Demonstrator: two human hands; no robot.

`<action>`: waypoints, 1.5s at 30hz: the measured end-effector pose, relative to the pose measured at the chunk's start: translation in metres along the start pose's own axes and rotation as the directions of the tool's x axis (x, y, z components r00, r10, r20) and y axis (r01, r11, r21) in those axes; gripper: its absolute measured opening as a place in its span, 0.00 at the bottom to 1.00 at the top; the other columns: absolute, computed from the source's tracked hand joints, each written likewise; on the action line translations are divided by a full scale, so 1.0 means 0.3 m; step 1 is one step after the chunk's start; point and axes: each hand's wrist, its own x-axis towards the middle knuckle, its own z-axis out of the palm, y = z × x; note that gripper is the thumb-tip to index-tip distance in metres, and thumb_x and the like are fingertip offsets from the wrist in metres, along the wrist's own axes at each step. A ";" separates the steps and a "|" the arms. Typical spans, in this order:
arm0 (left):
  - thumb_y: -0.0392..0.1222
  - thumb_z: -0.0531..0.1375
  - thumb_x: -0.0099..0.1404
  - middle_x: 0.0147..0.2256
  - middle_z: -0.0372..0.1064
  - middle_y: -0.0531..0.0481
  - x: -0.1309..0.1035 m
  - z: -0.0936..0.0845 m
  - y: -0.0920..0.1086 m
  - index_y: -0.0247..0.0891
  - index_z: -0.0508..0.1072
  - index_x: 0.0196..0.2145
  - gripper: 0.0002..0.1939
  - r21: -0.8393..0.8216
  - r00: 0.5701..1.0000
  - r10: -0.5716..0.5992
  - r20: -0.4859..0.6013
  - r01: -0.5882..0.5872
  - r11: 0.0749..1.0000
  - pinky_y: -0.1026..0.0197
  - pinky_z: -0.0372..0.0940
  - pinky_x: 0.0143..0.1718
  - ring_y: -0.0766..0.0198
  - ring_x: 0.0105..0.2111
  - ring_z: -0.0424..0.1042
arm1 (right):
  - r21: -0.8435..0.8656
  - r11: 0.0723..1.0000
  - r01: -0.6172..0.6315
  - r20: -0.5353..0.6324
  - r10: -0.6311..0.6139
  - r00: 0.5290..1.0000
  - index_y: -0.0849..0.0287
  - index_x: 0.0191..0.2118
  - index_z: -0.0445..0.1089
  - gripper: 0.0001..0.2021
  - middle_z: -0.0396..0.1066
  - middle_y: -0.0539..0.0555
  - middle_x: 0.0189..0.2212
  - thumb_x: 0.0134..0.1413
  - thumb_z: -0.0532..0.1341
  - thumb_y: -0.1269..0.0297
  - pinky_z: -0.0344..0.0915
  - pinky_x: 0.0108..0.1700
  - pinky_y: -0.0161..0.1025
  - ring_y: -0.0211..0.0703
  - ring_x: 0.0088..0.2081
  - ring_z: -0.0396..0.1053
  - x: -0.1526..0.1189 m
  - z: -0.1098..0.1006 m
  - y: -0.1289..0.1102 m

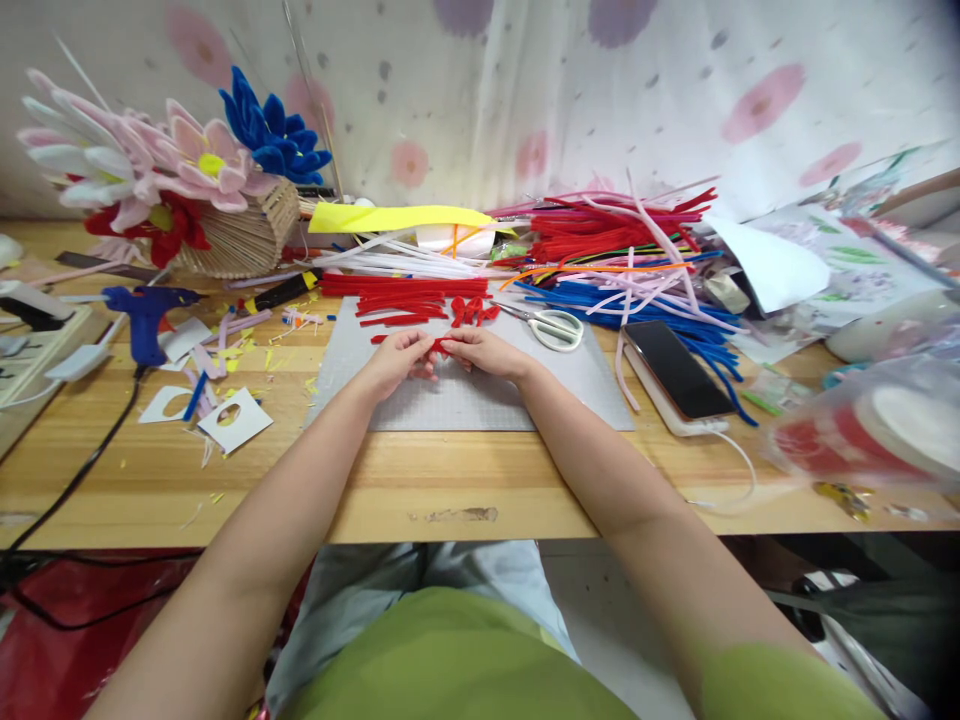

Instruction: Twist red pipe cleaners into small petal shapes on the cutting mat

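My left hand (399,362) and my right hand (489,354) meet over a grey cutting mat (480,412). Between their pinched fingertips is a red pipe cleaner (441,345); its red end also pokes out left of my left hand. Fingers cover part of it, so its full shape is hidden. Just beyond my hands lie several bent red pipe-cleaner pieces (466,311). Farther left on the mat are rows of straight red pipe cleaners (405,300). Scissors (553,328) with white handles rest beyond my right hand.
At left stand a blue glue gun (146,320) with a black cord and a woven basket (244,235) of fuzzy flowers. Bundles of coloured pipe cleaners (600,240) line the back. A phone (677,368) lies on a white power bank at right, near a bagged cup (862,430).
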 end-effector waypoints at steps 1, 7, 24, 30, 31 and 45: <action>0.54 0.65 0.49 0.21 0.67 0.52 0.001 0.000 0.001 0.35 0.67 0.26 0.20 0.021 1.000 -0.007 -0.005 0.007 1.000 0.62 0.67 0.22 0.72 0.17 0.62 | 0.006 1.000 -0.002 0.006 0.002 1.000 0.62 0.28 0.64 0.14 0.54 0.43 0.16 0.55 0.55 0.56 0.50 0.22 0.30 0.29 0.19 0.51 0.000 -0.001 0.001; 0.50 0.66 0.48 0.17 0.63 0.54 0.008 0.007 0.000 0.35 0.65 0.21 0.17 0.221 0.987 0.147 -0.061 -0.130 0.966 0.67 0.60 0.15 0.73 0.15 0.59 | 0.051 0.999 -0.017 0.039 0.015 0.999 0.63 0.30 0.67 0.15 0.56 0.44 0.17 0.53 0.57 0.54 0.53 0.22 0.29 0.29 0.19 0.55 0.004 0.006 0.005; 0.55 0.67 0.45 0.16 0.61 0.57 0.004 0.018 0.010 0.36 0.66 0.22 0.20 0.103 0.970 0.195 -0.145 -0.181 0.978 0.67 0.60 0.15 0.74 0.13 0.56 | 0.315 0.947 -0.066 0.120 0.029 0.992 0.60 0.29 0.61 0.21 0.45 0.42 0.17 0.50 0.57 0.44 0.62 0.22 0.29 0.29 0.19 0.47 -0.003 0.024 -0.008; 0.52 0.67 0.46 0.14 0.59 0.59 0.006 -0.004 0.014 0.36 0.64 0.21 0.19 0.001 0.970 0.210 -0.122 -0.211 0.977 0.69 0.60 0.15 0.76 0.12 0.54 | 0.412 0.910 -0.036 0.009 0.036 0.999 0.59 0.25 0.55 0.21 0.44 0.42 0.17 0.46 0.61 0.46 0.62 0.22 0.29 0.28 0.19 0.46 0.001 0.025 -0.014; 0.52 0.67 0.46 0.14 0.59 0.59 0.008 -0.006 0.013 0.36 0.64 0.21 0.19 0.014 0.965 0.228 -0.129 -0.228 0.974 0.69 0.60 0.15 0.76 0.12 0.54 | 0.407 0.913 -0.038 0.019 0.033 0.999 0.59 0.24 0.55 0.21 0.45 0.42 0.17 0.46 0.61 0.46 0.63 0.23 0.29 0.28 0.19 0.46 0.001 0.024 -0.014; 0.49 0.62 0.55 0.20 0.66 0.56 0.022 0.007 -0.006 0.36 0.67 0.26 0.13 0.168 0.865 0.393 -0.312 -0.356 0.919 0.70 0.57 0.20 0.74 0.18 0.62 | 0.532 0.806 -0.258 0.135 0.220 0.966 0.59 0.29 0.57 0.12 0.63 0.48 0.20 0.58 0.54 0.57 0.63 0.19 0.29 0.34 0.22 0.65 0.009 0.065 -0.026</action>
